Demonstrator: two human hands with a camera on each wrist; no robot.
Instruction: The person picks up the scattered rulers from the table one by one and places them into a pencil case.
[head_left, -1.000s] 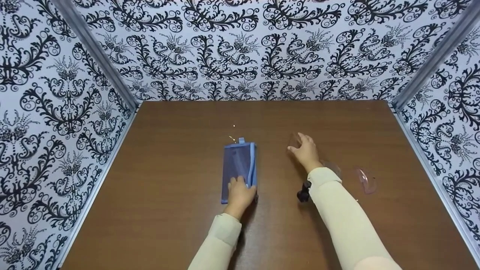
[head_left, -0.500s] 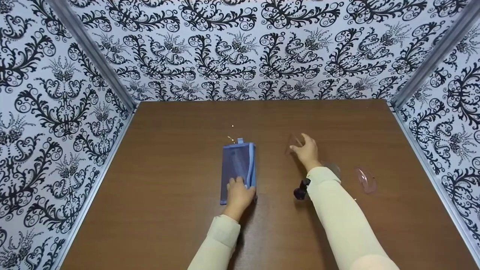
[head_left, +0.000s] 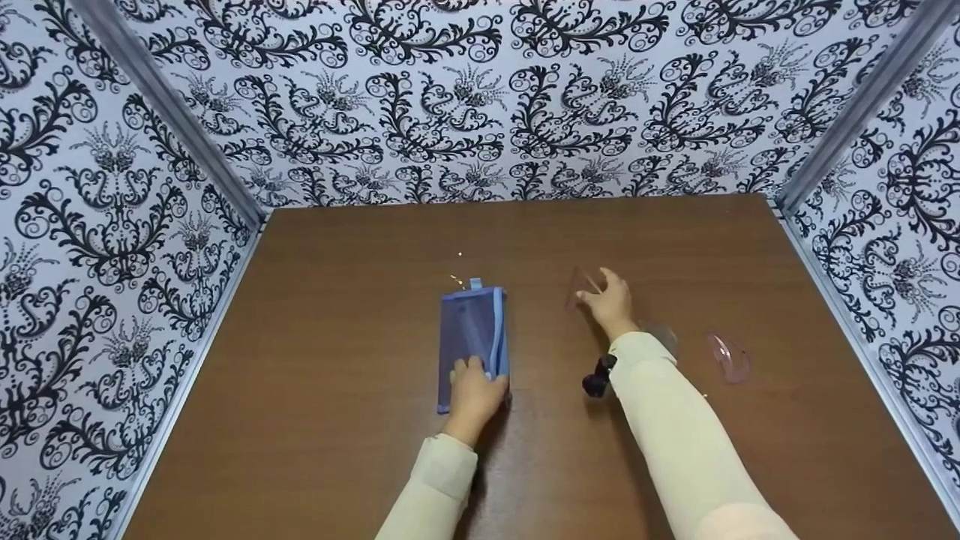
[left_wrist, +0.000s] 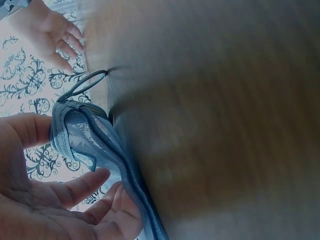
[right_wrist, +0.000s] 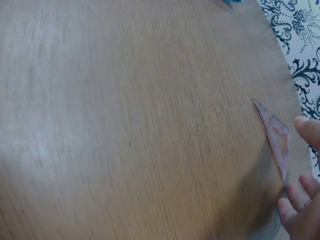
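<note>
In the head view a blue mesh zip pouch (head_left: 463, 330) lies on the wooden table, its open-looking zipped edge along the right side. My left hand (head_left: 476, 394) grips its near end. The left wrist view shows the thumb and fingers on opposite sides of the bunched pouch (left_wrist: 82, 132), with a thin cord loop (left_wrist: 85, 85) at its end. My right hand (head_left: 611, 304) is beside a clear pinkish set square (head_left: 579, 289). Up close, the set square (right_wrist: 277, 140) lies on the table, and the spread fingers of my right hand (right_wrist: 302, 205) hover around its edge.
Right of the right forearm lies a pinkish transparent curved piece (head_left: 727, 358). Another clear rounded piece (head_left: 661, 339) is partly covered by the right cuff. A small black device (head_left: 598, 377) sits at that cuff. Patterned walls (head_left: 480, 97) enclose the table's back and sides.
More of the set square shows to the left of my right fingers than a second ago. My left hand stays on the pouch. The head view has shifted slightly.
</note>
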